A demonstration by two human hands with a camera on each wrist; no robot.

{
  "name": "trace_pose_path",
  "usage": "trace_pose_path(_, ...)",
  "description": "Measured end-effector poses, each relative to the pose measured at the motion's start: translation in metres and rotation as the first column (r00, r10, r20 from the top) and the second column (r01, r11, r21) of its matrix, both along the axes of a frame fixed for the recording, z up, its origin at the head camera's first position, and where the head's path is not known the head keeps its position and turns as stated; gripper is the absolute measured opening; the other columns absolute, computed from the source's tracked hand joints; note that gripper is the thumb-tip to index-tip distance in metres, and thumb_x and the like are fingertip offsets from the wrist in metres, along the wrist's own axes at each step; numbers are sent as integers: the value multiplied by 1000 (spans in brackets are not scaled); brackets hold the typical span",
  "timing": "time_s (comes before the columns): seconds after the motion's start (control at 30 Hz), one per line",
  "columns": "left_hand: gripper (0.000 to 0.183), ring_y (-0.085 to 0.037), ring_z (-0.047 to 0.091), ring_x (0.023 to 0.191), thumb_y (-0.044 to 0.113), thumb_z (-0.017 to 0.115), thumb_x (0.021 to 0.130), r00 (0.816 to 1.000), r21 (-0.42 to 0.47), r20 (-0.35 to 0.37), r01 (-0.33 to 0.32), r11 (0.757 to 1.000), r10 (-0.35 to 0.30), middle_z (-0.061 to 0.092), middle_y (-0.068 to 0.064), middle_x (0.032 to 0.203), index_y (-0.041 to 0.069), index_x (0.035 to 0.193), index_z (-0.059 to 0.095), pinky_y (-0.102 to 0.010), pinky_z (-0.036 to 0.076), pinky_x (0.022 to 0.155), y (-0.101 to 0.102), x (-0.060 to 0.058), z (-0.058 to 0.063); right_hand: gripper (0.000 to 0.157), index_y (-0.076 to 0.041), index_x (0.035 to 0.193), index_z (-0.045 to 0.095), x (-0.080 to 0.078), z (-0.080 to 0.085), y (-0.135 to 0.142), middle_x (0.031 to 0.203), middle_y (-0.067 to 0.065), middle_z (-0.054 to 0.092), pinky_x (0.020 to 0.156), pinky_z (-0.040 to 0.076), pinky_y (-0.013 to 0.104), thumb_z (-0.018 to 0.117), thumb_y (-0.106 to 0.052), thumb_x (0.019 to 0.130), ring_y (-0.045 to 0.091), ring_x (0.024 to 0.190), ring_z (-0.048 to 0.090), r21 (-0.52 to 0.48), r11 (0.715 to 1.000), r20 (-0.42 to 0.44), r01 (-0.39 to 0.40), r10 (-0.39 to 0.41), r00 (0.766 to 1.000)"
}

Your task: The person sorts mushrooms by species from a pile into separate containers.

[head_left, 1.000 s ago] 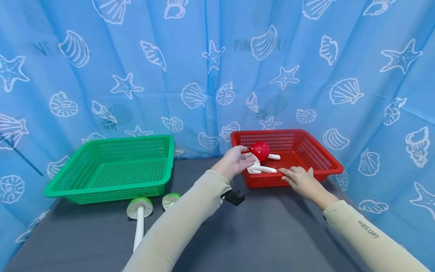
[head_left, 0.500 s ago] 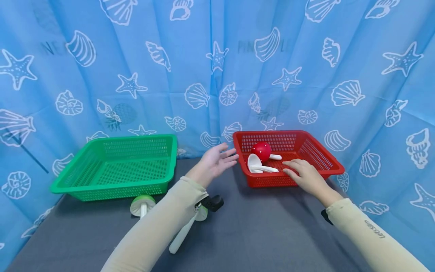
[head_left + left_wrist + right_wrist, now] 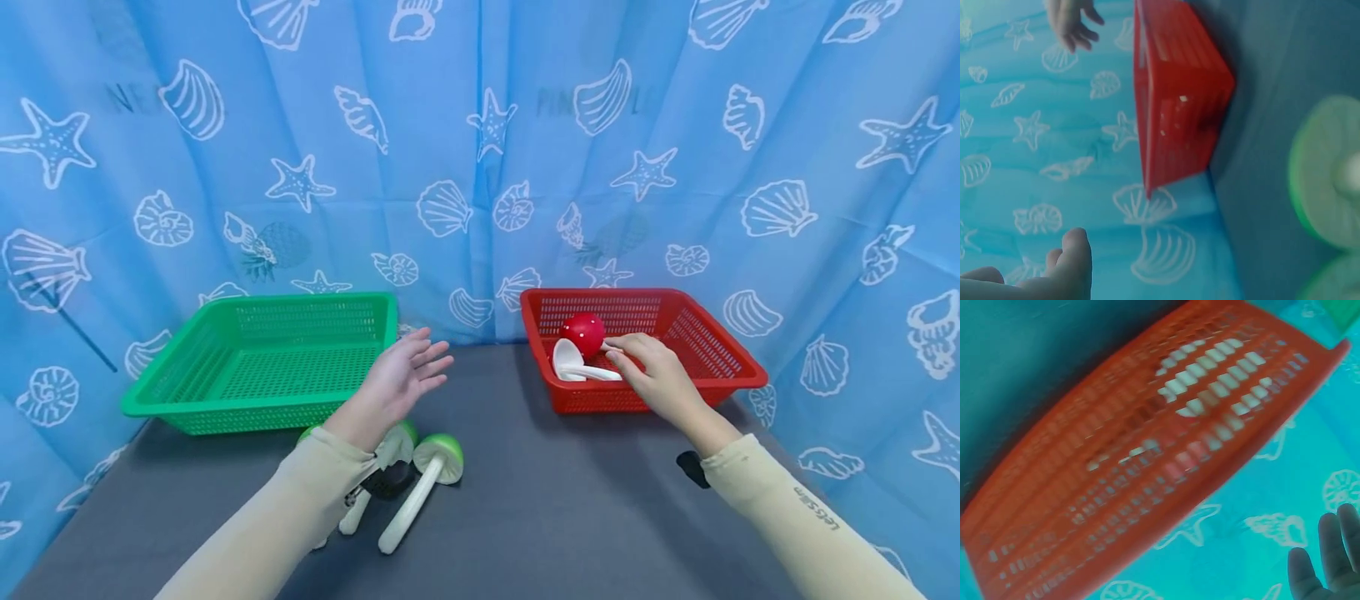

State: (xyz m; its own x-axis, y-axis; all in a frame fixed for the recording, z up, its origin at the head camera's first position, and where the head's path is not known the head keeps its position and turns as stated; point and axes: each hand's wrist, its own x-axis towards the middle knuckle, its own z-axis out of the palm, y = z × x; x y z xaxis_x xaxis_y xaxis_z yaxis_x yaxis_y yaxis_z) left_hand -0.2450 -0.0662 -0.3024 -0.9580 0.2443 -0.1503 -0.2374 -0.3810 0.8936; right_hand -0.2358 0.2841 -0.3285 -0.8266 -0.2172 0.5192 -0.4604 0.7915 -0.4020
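We've got our left hand (image 3: 399, 377) spread and empty, right hand (image 3: 657, 377) loose-fingered over the near rim of the red basket (image 3: 592, 402), whose walls probably stop the red mushroom (image 3: 583, 333) rolling off.

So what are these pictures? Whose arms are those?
There's no machine, just a person's bare left hand and right hand. The big picture is from a camera on the head; the smaller two from black cameras on the wrists. On the grey surface are a green plastic basket, white mushroom shapes with green caps and a red plastic basket holding a spotted red mushroom and a white ladle-like thing. The left hand is open; the right hand hangs over the red basket. Neither seems to hold anything.
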Motion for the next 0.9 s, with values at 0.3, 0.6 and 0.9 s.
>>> trace_pose_path(0.3, 55, -37, 28, 150, 12, 26, 111, 998, -81, -62, -11, 997, 6, 23, -24, 163, 6, 162, 8, -47, 26, 122, -34, 16, -4, 34, 3, 129, 64, 2, 4, -22, 124, 24, 64, 95, 51, 62, 63, -8, 97, 41, 115, 59, -81, 996, 27, -40, 42, 999)
trace_pose_path(0.6, 56, -36, 26, 151, 16, 28, 111, 994, -192, -106, -49, 980, 29, 22, -21, 164, 7, 163, 7, -48, 26, 123, -62, 27, -7, 31, 2, 126, 67, 3, 3, -43, 121, 20, 67, 92, 54, 58, 64, -5, 96, 36, 111, 63, -161, 982, -25, -101, 98, 995)
trace_pose_path(0.9, 58, -34, 33, 148, 17, 37, 110, 986, -374, -146, -135, 917, 85, 29, -19, 163, 8, 162, 14, -48, 32, 120, -95, 31, -12, 35, 3, 128, 65, 8, 2, -67, 125, 20, 66, 87, 59, 37, 64, -5, 95, 35, 112, 62, -238, 964, 35, -117, 129, 991)
